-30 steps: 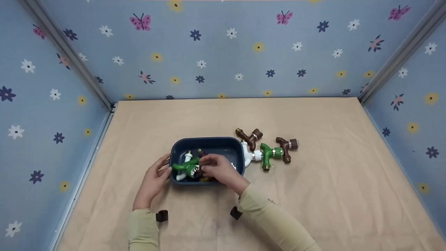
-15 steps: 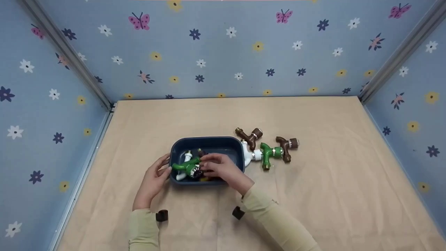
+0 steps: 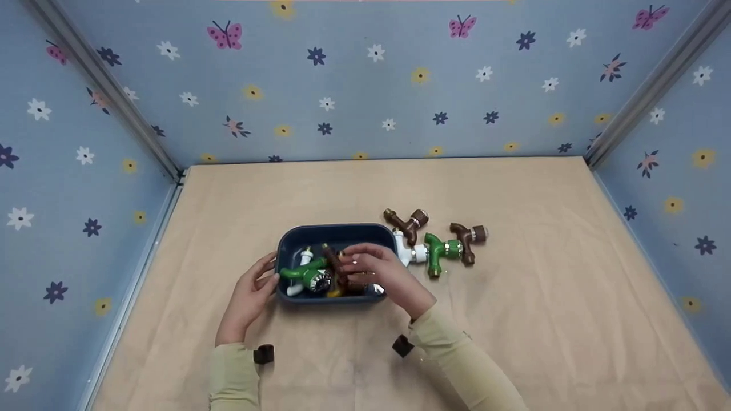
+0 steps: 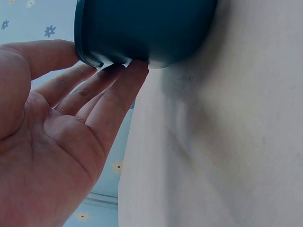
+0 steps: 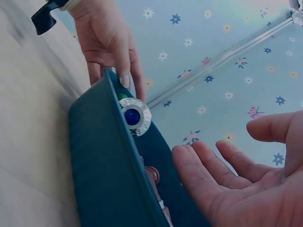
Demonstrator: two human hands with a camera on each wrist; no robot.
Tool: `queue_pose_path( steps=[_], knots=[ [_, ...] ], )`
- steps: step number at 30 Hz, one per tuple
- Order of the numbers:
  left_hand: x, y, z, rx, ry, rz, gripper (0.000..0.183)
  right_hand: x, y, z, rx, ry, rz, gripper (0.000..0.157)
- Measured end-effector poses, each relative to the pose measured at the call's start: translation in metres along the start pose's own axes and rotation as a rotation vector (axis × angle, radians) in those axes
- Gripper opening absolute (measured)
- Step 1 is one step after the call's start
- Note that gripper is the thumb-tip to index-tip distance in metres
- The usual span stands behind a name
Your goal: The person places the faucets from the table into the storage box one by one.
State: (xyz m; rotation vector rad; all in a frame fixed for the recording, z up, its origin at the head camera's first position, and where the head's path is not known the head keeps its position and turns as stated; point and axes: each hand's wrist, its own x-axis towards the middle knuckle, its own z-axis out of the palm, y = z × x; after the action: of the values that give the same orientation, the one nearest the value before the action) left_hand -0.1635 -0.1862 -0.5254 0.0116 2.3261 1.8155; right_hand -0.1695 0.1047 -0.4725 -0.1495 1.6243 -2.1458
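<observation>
A dark blue plastic basin holds several toy-like water taps. A green tap lies on top at its left, over a white tap; a brown tap is beside it. My left hand rests at the basin's left end, thumb at the rim; its fairly straight fingers touch the outer wall in the left wrist view. My right hand hovers over the basin's right half, holding nothing, its fingers apart and slightly bent. It hides part of the contents.
Right of the basin lie a white tap, a green tap and two brown taps, one behind and one at the far right. Flower-patterned walls enclose the beige-covered table at the back and sides.
My right hand has drawn back to the right from the green tap, its fingers spreading, uncovering more of the brown and yellow pieces. My left hand has stayed at the basin's end.
</observation>
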Motion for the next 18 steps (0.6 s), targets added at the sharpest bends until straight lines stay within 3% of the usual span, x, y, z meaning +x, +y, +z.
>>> queue_pose_path(
  steps=[9, 18],
  knots=[
    [-0.001, 0.000, 0.000, 0.004, -0.008, 0.003, 0.050, -0.010, -0.010, -0.013, 0.038, 0.036, 0.003, 0.034],
    [0.000, -0.001, -0.001, 0.015, -0.013, 0.021, 0.051, -0.018, -0.018, -0.024, 0.080, 0.031, -0.006, 0.045]
  ],
)
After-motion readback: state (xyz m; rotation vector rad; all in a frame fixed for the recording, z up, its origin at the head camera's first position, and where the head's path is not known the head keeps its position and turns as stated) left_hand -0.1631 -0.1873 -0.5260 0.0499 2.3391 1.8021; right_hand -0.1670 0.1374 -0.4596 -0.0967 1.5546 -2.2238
